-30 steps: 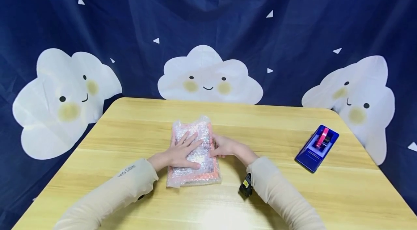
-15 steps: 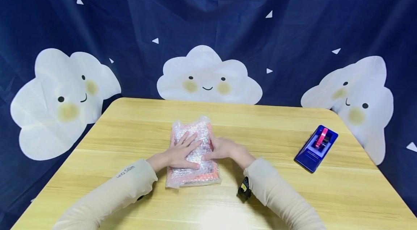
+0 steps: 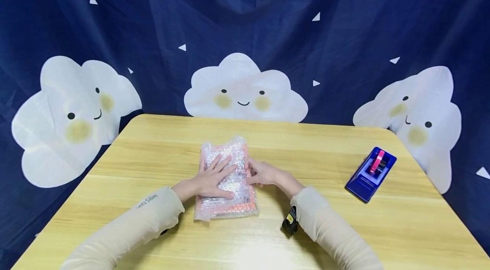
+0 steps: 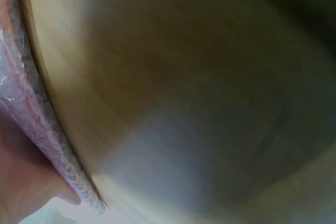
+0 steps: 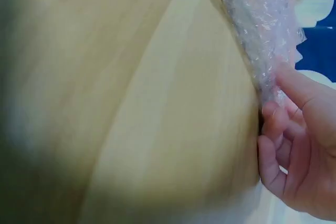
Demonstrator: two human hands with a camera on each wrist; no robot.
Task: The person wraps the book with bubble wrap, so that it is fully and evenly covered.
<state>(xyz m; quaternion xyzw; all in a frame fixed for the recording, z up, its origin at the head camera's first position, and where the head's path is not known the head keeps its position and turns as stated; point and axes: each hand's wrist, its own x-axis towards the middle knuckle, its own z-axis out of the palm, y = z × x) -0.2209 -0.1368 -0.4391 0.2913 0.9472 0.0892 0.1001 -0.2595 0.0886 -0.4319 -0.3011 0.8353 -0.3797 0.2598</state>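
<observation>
A flat, rectangular bubble-wrapped package (image 3: pixel 226 208) with pink-orange borders lies on the table in the head view. Spread fingers and palm of my left hand (image 3: pixel 210 181) rest across its left and middle part. At its right edge, my right hand (image 3: pixel 266 173) pinches the bubble wrap. In the right wrist view the thumb of that hand (image 5: pixel 310 135) lies on top of the wrap (image 5: pixel 262 30), with the other fingers curled at the side. The left wrist view catches the package's near edge (image 4: pixel 31 98) and part of my left hand (image 4: pixel 26 182). The package's underside is hidden.
A blue tape dispenser (image 3: pixel 363 185) with a pink-red roll stands on the right of the wooden table (image 3: pixel 306 142). Behind the table hangs a dark blue curtain (image 3: pixel 214 15) with smiling white clouds. A black strap device (image 3: pixel 290 221) sits on the right wrist.
My right thumb slid left onto the wrap half a second ago and has since drawn back to the right edge. My left hand stays in place on the package.
</observation>
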